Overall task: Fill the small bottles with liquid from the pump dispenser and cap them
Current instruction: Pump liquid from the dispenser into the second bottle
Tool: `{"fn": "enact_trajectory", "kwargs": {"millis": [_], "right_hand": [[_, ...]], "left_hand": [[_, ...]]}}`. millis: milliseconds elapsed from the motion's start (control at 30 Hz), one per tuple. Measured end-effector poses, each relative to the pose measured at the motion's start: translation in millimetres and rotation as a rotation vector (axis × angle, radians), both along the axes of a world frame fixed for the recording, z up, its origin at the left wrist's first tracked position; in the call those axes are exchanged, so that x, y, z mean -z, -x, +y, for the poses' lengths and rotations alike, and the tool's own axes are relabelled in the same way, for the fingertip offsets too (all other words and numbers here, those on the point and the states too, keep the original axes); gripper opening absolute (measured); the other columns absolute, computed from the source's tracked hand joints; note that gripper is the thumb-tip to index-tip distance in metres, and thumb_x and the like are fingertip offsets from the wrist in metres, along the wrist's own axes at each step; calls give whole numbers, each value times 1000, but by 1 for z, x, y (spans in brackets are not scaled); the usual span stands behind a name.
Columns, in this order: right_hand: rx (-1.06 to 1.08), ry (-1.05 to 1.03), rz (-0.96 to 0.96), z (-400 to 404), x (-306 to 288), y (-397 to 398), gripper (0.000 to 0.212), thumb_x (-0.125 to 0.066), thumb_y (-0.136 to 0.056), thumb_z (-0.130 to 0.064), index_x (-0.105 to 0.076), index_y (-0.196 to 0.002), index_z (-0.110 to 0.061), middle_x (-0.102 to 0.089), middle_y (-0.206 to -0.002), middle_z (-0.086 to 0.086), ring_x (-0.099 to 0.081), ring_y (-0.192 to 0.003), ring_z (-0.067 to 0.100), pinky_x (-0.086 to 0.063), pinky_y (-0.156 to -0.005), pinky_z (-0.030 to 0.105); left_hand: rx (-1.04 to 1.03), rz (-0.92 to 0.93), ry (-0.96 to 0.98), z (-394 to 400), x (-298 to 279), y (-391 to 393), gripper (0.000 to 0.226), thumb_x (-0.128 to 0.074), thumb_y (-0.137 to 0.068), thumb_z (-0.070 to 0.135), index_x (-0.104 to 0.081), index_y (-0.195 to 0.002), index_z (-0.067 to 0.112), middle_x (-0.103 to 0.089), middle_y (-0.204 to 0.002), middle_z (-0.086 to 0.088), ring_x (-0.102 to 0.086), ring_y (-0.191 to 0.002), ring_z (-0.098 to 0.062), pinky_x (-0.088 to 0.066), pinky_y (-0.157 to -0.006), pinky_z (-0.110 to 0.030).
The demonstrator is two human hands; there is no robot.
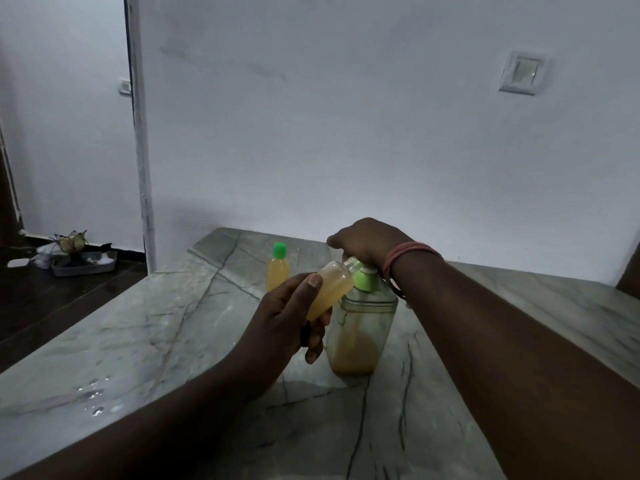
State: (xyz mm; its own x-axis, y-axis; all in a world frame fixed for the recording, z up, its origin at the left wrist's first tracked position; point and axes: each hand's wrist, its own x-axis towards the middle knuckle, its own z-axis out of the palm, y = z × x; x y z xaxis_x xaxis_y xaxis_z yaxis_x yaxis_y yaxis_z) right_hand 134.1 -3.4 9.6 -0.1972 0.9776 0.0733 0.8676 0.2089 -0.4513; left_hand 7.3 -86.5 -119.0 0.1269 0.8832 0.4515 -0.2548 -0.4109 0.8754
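A small uncapped bottle, nearly full of amber liquid, is gripped in the left hand, with the thumb laid along its side and the fingers curled behind it. The bottle is tilted so that its open neck points up and to the right, right against the green collar of the pump dispenser. The dispenser is stood upright on the marble counter, and amber liquid fills only its lower part. Its pump head is covered by the right hand, which is pressed down on top with fingers bent over it; pink bangles are worn on that wrist. Behind the left hand, a second small bottle, filled and closed with a green cap, is stood on the counter, well apart from the dispenser. Water drops are seen near the counter's left edge.
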Motion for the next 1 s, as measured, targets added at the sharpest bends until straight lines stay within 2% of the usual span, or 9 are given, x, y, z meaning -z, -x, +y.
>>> {"fn": "enact_trajectory", "kwargs": {"millis": [100,200,333,433,533,600,700,833,1000], "right_hand": [[-18,-2,-55,-6,-8,1,29,-51,-96,-34,-67,-92,-10,-69,-110,5,-58,-81,22,-44,-77,30],[-19,-9,-118,-9,-14,0,30,-54,-97,-37,-66,-100,-10,-63,-93,5,-55,-74,20,-43,-68,28],[31,-52,54,-2,-4,-1,34,-55,-90,-33,-71,-86,-4,-73,-99,11,-54,-63,21,-42,-63,28],[45,-25,64,1,3,0,37,-53,-89,-35,-73,-93,-4,-74,-100,8,-56,-66,20,-43,-67,29],[3,8,-24,-1,-2,2,38,-50,-94,-36,-71,-107,-7,-72,-111,7,-61,-81,21,-45,-74,30],[-10,23,-89,-5,-10,1,36,-51,-98,-37,-68,-111,-7,-66,-107,5,-59,-85,21,-45,-79,31],[-9,-26,-157,-5,-17,2,32,-57,-94,-39,-69,-93,-11,-65,-86,4,-55,-67,17,-43,-67,30],[16,-39,15,2,-2,0,38,-54,-90,-38,-72,-85,-5,-73,-89,8,-52,-58,19,-40,-60,28],[0,-36,0,3,0,1,31,-51,-91,-34,-65,-78,-10,-73,-95,8,-54,-60,19,-41,-61,28]], "left_hand": [[-4,-7,3,-4,-2,-2,31,-50,-96,41,-67,-112,20,-58,-78,-12,-48,-52,-18,-43,-44,-28],[-10,5,14,-6,-2,-2,38,-49,-96,41,-61,-121,15,-58,-78,-12,-48,-51,-17,-43,-44,-28],[-18,10,5,-3,-1,-2,36,-49,-97,41,-62,-119,16,-59,-77,-12,-49,-51,-18,-43,-44,-28],[-18,16,-4,-3,-1,-1,31,-48,-99,40,-65,-114,19,-59,-78,-12,-49,-52,-19,-44,-45,-29],[-22,27,8,-5,-2,0,32,-48,-99,41,-65,-115,20,-59,-79,-12,-49,-53,-19,-44,-45,-29],[-22,28,3,-6,-4,-1,31,-49,-101,44,-67,-114,22,-59,-79,-12,-50,-52,-19,-45,-45,-28],[-14,33,0,-7,-5,0,32,-48,-101,43,-66,-116,21,-59,-79,-12,-49,-52,-19,-44,-45,-28],[-32,61,-7,-2,-2,1,34,-46,-99,39,-62,-119,15,-60,-78,-10,-49,-53,-19,-44,-45,-29],[-23,59,-5,0,1,0,35,-47,-99,40,-61,-119,15,-60,-79,-11,-49,-53,-20,-44,-46,-29]]}}
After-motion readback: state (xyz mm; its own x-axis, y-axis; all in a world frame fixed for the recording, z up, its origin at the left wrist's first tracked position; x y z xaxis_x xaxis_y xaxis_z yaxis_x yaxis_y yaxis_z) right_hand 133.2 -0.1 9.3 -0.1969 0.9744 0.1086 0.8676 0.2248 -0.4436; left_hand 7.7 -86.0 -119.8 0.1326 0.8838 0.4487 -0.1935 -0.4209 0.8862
